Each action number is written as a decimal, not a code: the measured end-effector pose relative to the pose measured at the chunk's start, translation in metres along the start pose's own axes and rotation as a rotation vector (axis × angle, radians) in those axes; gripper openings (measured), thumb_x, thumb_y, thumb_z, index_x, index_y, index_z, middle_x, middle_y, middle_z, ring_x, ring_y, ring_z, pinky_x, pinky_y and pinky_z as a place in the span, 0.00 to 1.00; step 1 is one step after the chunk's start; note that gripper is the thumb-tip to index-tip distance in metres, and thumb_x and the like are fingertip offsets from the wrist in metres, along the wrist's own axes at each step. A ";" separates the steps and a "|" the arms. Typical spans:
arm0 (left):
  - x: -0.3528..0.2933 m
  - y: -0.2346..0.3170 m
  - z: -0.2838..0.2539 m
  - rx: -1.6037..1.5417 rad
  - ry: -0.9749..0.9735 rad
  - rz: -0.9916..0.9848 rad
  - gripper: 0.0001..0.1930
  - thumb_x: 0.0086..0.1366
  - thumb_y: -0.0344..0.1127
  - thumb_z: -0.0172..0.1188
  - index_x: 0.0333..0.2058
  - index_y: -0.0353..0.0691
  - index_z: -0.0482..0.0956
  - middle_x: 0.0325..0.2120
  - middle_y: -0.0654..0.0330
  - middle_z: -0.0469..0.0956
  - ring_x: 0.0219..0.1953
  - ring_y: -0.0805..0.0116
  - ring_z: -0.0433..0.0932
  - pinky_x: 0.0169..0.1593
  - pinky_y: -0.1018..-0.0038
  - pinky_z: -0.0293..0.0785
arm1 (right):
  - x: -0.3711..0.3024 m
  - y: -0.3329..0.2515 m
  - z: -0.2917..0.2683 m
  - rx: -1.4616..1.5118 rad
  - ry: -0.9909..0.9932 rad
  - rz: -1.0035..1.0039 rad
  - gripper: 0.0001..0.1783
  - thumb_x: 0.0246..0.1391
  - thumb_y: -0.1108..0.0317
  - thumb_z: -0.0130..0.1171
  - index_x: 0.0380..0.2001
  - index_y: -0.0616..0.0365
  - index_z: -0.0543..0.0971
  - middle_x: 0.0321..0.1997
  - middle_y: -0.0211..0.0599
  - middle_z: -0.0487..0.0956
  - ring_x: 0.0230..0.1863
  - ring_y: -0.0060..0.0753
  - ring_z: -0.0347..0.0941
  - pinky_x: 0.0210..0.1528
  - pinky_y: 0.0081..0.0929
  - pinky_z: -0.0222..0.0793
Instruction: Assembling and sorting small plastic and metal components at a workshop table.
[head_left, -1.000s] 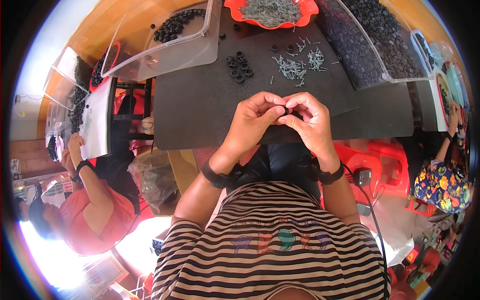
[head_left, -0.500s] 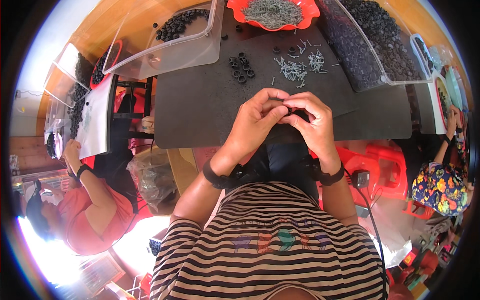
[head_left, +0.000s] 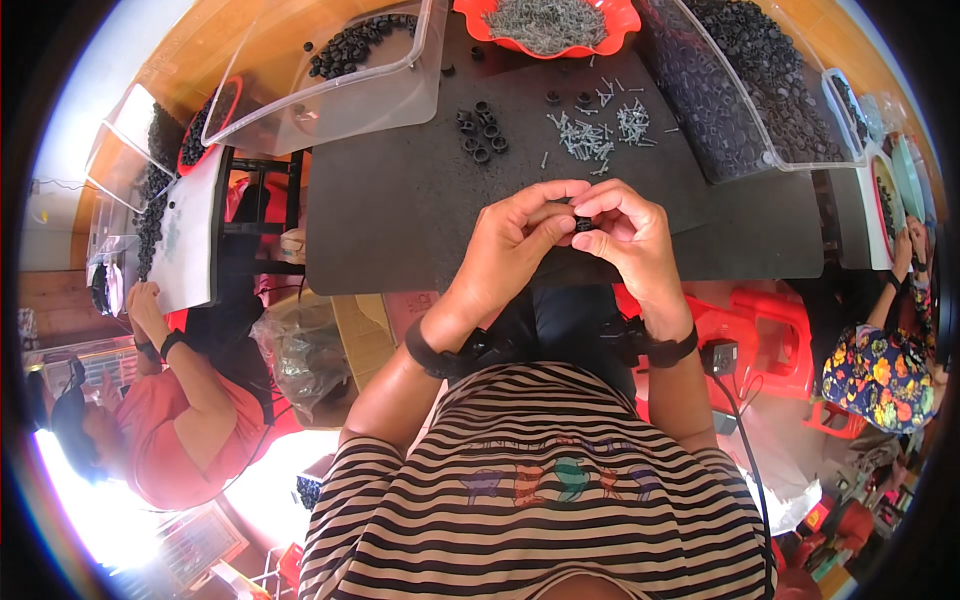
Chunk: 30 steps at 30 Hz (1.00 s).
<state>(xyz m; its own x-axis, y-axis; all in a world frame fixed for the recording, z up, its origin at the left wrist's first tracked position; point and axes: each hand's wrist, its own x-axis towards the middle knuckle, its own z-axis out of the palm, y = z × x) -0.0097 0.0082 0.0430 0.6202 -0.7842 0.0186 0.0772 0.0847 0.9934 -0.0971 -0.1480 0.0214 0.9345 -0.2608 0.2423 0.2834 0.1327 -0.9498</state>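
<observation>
Above the near edge of the dark table point(head_left: 390, 220), my two hands meet over a small black ring-shaped part point(head_left: 584, 224). My left hand point(head_left: 515, 235) pinches it from the left between thumb and fingers. On its other side, the thumb and curled fingers of my right hand point(head_left: 635, 235) close on it too. Fingers partly cover the part. Beyond my hands lie several loose black rings point(head_left: 482, 135) on the left and scattered piles of silver screws point(head_left: 582, 140) on the right.
A red scalloped bowl point(head_left: 470, 22) of screws stands at the far edge. Clear plastic bins of black parts flank it, one left point(head_left: 400, 95) and one right point(head_left: 715, 130). Co-workers sit at the left point(head_left: 190, 420) and right point(head_left: 880, 370). A cable point(head_left: 745, 430) hangs by my right arm.
My right hand has shifted slightly right and its fingers have loosened around the part. More of the black part now shows between my hands.
</observation>
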 end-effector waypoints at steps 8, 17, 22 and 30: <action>-0.005 0.003 0.002 0.124 0.016 0.056 0.15 0.67 0.22 0.53 0.51 0.34 0.76 0.41 0.58 0.82 0.43 0.76 0.78 0.50 0.78 0.74 | -0.002 -0.005 0.000 0.096 -0.003 0.125 0.12 0.43 0.82 0.69 0.31 0.64 0.77 0.39 0.33 0.76 0.38 0.18 0.70 0.43 0.19 0.71; -0.010 -0.001 0.007 0.293 0.058 0.119 0.14 0.67 0.23 0.52 0.50 0.37 0.78 0.41 0.61 0.82 0.42 0.77 0.78 0.48 0.79 0.74 | -0.005 0.002 0.008 0.060 0.044 0.013 0.10 0.45 0.83 0.66 0.31 0.64 0.76 0.38 0.33 0.74 0.38 0.21 0.70 0.42 0.21 0.69; -0.011 -0.008 0.003 -0.091 0.060 0.029 0.16 0.68 0.25 0.53 0.54 0.35 0.74 0.41 0.58 0.81 0.43 0.74 0.78 0.48 0.77 0.76 | -0.003 0.002 0.007 -0.019 0.006 -0.014 0.10 0.45 0.84 0.66 0.32 0.65 0.77 0.38 0.34 0.74 0.39 0.23 0.71 0.42 0.22 0.70; -0.011 0.007 0.000 -0.190 0.046 -0.076 0.14 0.67 0.26 0.54 0.52 0.33 0.70 0.38 0.56 0.81 0.40 0.77 0.77 0.45 0.78 0.76 | 0.000 -0.001 0.008 -0.060 -0.029 -0.027 0.12 0.43 0.83 0.66 0.34 0.65 0.79 0.38 0.35 0.75 0.38 0.24 0.71 0.42 0.22 0.71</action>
<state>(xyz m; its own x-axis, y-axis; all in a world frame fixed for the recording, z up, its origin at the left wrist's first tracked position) -0.0155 0.0173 0.0496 0.6414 -0.7644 -0.0654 0.2687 0.1439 0.9524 -0.0952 -0.1402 0.0246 0.9328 -0.2356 0.2727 0.2957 0.0680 -0.9528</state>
